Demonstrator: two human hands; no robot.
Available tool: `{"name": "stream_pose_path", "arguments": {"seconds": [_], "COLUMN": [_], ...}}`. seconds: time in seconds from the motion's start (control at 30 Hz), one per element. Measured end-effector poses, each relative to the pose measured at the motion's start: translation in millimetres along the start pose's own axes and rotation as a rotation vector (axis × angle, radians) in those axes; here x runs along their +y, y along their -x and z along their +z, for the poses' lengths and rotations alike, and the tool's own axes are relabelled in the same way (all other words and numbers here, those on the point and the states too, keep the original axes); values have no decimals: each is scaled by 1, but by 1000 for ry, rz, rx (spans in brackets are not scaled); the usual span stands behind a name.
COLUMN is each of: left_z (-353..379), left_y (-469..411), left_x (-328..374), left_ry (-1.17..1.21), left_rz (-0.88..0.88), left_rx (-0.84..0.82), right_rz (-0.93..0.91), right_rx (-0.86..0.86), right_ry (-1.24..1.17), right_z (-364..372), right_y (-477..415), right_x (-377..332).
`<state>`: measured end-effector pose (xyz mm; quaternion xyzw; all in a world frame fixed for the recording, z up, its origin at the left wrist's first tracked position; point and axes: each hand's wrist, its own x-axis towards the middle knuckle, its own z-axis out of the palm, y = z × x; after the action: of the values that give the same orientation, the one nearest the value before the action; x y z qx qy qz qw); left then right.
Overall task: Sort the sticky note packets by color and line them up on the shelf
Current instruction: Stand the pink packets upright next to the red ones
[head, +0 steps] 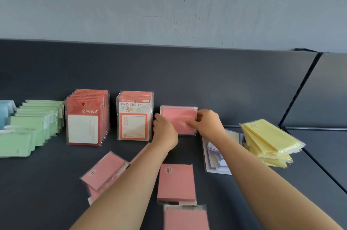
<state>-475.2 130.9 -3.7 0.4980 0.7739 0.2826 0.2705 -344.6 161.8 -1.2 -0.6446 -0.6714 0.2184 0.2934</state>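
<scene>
A pink sticky note packet stands upright against the dark back panel of the shelf. My left hand grips its left edge and my right hand grips its right edge. To its left stand a row of red-and-white "UNIVERSITY" packets and a row of red packets. More pink packets lie flat in front: a small pile at the left, one in the middle, and one at the bottom edge.
Green packets stand in rows at the far left, with blue ones behind them. A pile of yellow packets lies at the right. Purple-and-white packets lie flat under my right forearm. A seam divides the shelf from the neighbouring section.
</scene>
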Motion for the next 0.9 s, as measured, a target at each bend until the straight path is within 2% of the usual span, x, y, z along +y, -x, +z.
{"name": "stream_pose_path", "arguments": {"seconds": [0.13,0.3,0.63,0.9], "left_z": [0,-4,-36,-63], "left_y": [3,8,32,49], "left_x": [-1,0,-13,-37], "left_ry": [26,14,-71,-115], "left_rz": [-13,-9,206,353], "left_rx": [-2,-18,-42,-40], "right_rz": [-3,-8,-50,-84], "right_rx": [-56,-15,71,13], "right_ry": [108,119,100,195], "right_z": [0,-3,-4,-4], "right_y": [4,8,29,55], "right_x": [-1,0,-8,-12]}}
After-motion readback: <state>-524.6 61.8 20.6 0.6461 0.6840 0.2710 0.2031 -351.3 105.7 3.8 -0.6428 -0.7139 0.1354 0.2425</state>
